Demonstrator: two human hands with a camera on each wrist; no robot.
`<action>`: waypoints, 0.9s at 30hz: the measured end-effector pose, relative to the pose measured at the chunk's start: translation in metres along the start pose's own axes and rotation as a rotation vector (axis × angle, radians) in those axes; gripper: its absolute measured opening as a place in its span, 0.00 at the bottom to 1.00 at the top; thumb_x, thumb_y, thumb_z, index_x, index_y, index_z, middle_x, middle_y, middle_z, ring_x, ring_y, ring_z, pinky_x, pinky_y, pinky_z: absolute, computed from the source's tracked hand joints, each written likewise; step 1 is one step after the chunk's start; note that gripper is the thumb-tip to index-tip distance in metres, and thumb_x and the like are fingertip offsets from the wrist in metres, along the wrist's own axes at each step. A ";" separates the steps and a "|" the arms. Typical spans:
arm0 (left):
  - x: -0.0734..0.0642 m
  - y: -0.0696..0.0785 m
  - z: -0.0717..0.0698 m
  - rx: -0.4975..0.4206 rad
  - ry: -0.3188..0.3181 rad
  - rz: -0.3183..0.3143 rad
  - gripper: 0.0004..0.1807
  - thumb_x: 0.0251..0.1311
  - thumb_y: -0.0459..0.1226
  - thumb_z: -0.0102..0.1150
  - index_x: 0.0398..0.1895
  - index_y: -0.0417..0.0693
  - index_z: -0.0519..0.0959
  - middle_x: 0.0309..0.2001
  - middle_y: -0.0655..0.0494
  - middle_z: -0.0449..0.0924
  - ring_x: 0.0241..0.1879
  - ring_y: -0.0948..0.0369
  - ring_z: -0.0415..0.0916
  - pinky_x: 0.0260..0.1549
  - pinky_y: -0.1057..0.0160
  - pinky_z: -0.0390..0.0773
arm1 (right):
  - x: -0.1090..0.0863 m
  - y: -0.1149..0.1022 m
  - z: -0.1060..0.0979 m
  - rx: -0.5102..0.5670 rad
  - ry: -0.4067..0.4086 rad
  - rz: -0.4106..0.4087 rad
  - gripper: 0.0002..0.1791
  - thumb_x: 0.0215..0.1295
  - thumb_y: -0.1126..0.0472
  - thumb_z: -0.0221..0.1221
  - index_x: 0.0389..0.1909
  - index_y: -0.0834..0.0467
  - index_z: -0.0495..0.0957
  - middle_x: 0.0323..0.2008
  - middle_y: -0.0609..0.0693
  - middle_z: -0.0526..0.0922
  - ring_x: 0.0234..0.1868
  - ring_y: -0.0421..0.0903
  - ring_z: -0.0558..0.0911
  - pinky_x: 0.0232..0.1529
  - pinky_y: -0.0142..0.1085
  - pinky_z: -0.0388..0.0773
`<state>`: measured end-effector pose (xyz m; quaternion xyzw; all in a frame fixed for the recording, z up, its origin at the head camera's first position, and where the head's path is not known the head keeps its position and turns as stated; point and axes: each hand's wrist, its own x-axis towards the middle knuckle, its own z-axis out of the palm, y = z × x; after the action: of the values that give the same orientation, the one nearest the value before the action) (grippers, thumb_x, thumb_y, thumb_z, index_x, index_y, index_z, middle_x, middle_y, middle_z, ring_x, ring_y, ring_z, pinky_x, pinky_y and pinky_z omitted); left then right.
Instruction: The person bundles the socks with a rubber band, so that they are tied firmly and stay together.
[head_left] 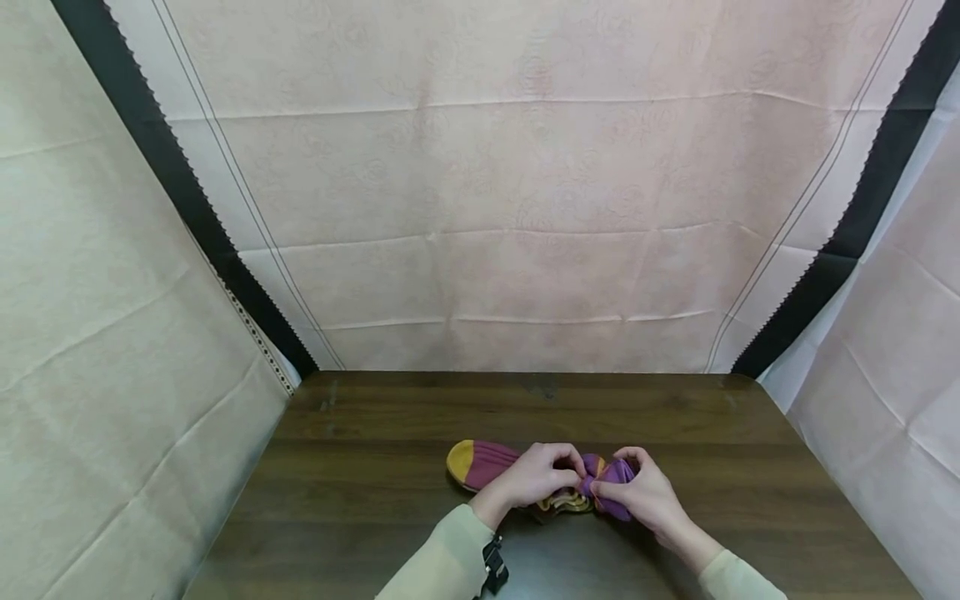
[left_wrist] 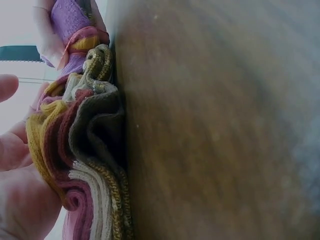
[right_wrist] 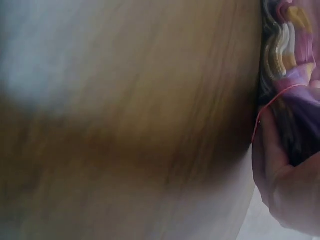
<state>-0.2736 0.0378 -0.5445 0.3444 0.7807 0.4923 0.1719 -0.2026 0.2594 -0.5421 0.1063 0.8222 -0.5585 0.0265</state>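
Note:
A bundle of folded socks [head_left: 491, 462] lies on the table, maroon with a mustard toe at its left end. In the left wrist view its stacked layers [left_wrist: 80, 135] show in mustard, maroon, white and dark grey. My left hand [head_left: 540, 473] lies over the bundle's middle and holds it, fingertips near the purple end. My right hand [head_left: 648, 496] is at the gathered purple end [head_left: 617, 473], thumb and fingers either side of it. A thin red rubber band [right_wrist: 280, 100] loops round that end and stretches to the right fingers.
The brown wood-grain table [head_left: 360, 492] runs back to a pale fabric wall [head_left: 525, 250]. More pale panels stand at left [head_left: 112, 333] and right [head_left: 885, 358], with black strips along the corners. A black strap [head_left: 493, 567] is round the left wrist.

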 end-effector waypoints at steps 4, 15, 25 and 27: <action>0.000 0.000 0.000 0.006 0.004 -0.009 0.04 0.71 0.39 0.62 0.43 0.52 0.85 0.38 0.69 0.82 0.36 0.69 0.75 0.36 0.68 0.76 | 0.000 -0.003 0.002 0.062 -0.024 0.030 0.40 0.52 0.67 0.78 0.63 0.63 0.66 0.52 0.65 0.76 0.43 0.53 0.84 0.37 0.41 0.87; -0.003 0.007 0.001 0.026 0.013 0.005 0.05 0.70 0.39 0.62 0.44 0.51 0.85 0.40 0.68 0.82 0.38 0.69 0.75 0.40 0.68 0.75 | 0.003 -0.001 -0.004 0.302 -0.043 0.144 0.39 0.64 0.69 0.63 0.74 0.65 0.58 0.55 0.65 0.72 0.41 0.48 0.83 0.38 0.40 0.86; -0.001 0.006 0.001 0.030 0.022 0.020 0.05 0.72 0.41 0.63 0.43 0.52 0.85 0.38 0.68 0.82 0.36 0.69 0.75 0.38 0.68 0.75 | 0.001 0.000 -0.002 0.340 -0.079 0.083 0.49 0.60 0.73 0.71 0.77 0.64 0.52 0.62 0.67 0.67 0.46 0.51 0.81 0.41 0.44 0.88; -0.001 0.004 0.001 0.034 0.025 0.023 0.05 0.72 0.42 0.63 0.43 0.52 0.85 0.39 0.68 0.83 0.36 0.69 0.75 0.38 0.69 0.75 | 0.001 0.003 0.000 0.321 -0.055 0.063 0.51 0.57 0.72 0.75 0.76 0.64 0.54 0.63 0.64 0.69 0.49 0.50 0.80 0.42 0.42 0.87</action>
<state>-0.2711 0.0392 -0.5409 0.3501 0.7870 0.4852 0.1507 -0.2029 0.2601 -0.5449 0.1196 0.7176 -0.6843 0.0494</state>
